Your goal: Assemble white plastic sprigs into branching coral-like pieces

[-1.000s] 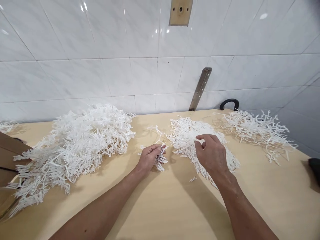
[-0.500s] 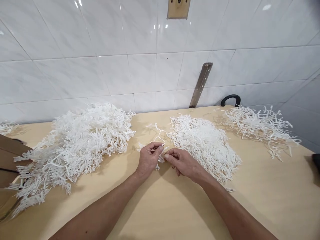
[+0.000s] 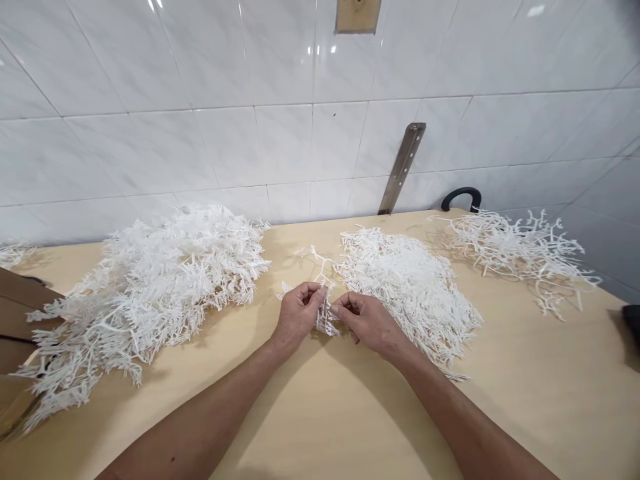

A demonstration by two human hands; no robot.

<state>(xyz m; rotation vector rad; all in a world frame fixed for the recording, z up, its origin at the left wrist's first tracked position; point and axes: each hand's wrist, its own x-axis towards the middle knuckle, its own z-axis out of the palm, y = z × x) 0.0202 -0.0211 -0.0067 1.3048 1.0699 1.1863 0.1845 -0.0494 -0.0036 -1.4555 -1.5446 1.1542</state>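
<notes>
Over the middle of the table, my left hand (image 3: 300,312) pinches a white branching plastic stem (image 3: 323,263) between thumb and fingertips. Its thin forked arms rise past the fingers toward the wall. Close by on the right, my right hand (image 3: 367,323) is closed in a pinch at the edge of a feathery white sprig (image 3: 327,323), which hangs between both hands. The fingers cover the spot where stem and sprig come together, so I cannot tell whether they are joined.
A large heap of feathery white sprigs (image 3: 185,273) lies left, a finer pile (image 3: 410,287) right of centre. Loose branched stems (image 3: 515,243) lie far right. A cardboard box (image 3: 20,320) stands at the left edge. A metal strip (image 3: 403,168) and black handle (image 3: 461,195) are by the tiled wall.
The feathery sprig between my hands now shows more fully, below the fingertips. My left thumb has tilted more upright, and the forked stem has shifted slightly right.
</notes>
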